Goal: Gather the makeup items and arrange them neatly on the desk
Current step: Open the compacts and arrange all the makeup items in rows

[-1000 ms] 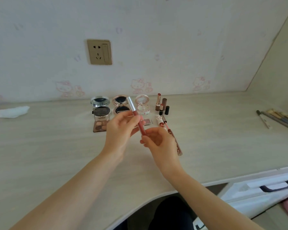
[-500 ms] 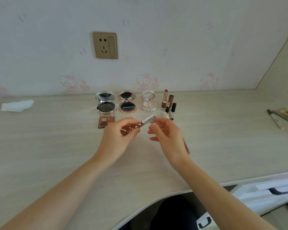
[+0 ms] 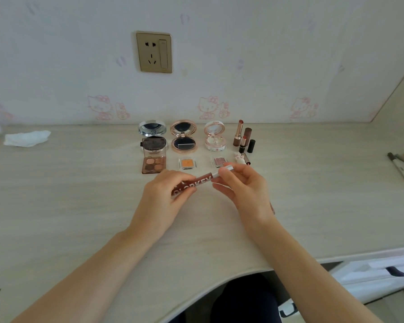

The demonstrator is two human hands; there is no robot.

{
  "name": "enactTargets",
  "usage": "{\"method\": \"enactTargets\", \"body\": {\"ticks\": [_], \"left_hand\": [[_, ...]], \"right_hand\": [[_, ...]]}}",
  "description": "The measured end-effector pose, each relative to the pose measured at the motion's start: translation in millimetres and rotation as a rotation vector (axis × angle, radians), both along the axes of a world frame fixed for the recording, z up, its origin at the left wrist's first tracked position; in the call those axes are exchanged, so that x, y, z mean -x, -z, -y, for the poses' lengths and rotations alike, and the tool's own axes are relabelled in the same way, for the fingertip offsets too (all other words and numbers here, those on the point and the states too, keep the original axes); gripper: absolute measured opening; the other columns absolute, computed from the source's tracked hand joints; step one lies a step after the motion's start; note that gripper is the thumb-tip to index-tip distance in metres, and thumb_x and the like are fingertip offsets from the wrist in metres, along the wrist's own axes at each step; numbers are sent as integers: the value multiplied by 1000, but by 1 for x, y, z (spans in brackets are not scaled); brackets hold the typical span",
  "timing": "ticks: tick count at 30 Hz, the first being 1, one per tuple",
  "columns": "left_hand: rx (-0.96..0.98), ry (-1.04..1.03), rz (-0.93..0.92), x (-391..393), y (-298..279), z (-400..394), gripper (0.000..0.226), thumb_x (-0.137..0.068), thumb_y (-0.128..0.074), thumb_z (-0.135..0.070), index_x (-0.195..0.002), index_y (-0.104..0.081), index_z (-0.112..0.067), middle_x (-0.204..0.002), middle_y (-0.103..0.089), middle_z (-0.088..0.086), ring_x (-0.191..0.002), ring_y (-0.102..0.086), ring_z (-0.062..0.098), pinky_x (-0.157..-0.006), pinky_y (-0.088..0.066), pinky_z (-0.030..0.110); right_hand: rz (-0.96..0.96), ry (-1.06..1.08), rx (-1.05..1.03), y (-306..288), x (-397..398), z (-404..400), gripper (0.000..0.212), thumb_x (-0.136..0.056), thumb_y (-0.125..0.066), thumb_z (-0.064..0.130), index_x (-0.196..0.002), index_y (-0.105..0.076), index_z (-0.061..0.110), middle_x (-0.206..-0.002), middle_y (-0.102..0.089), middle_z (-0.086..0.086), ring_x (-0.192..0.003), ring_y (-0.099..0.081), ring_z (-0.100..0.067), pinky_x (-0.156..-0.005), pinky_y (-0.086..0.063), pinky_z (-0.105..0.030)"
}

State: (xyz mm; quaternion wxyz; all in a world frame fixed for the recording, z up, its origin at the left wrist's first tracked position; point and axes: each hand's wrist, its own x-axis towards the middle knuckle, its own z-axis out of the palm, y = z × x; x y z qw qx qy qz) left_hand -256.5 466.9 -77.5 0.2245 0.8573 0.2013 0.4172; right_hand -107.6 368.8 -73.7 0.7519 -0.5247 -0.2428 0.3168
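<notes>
Lowered since before, lip gloss tube [image 3: 196, 181] gripped by both hands over desk [image 3: 79, 206].

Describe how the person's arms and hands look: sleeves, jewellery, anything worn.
Both forearms are bare up to the frame's edge, with no sleeve visible. The left hand and right hand show no gloves, rings, watch or bracelet. The fingernails look short and unpainted, as far as this view shows.

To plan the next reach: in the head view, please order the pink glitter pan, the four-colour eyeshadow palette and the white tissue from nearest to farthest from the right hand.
From the right hand:
1. Pink glitter pan, just beyond the fingertips.
2. Four-colour eyeshadow palette, leftwards, past the left hand.
3. White tissue, far left.
</notes>
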Motion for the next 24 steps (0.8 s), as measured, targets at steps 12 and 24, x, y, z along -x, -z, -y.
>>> {"method": "enactTargets", "body": {"ticks": [12,24], "left_hand": [[401,115,-74,-1,0,-2,14,-90,-63,-15,-95,-74,-21,-79,-71,-9,-71,-59,9,-69,-47,21],[274,43,-54,0,3,-2,19,-86,-68,-17,-105,-73,-18,-95,-71,-4,-87,-62,3,-77,-42,9]], "right_hand": [[44,-30,-82,0,-4,9,17,-83,-67,-2,-100,-66,0,-90,-73,-15,-90,-71,-26,-81,-56,-31],[129,-51,-43,8,-5,9,23,-81,-67,-3,-97,-68,13,-100,-72,-10,-100,-68,-23,-88,-54,-32]]}}
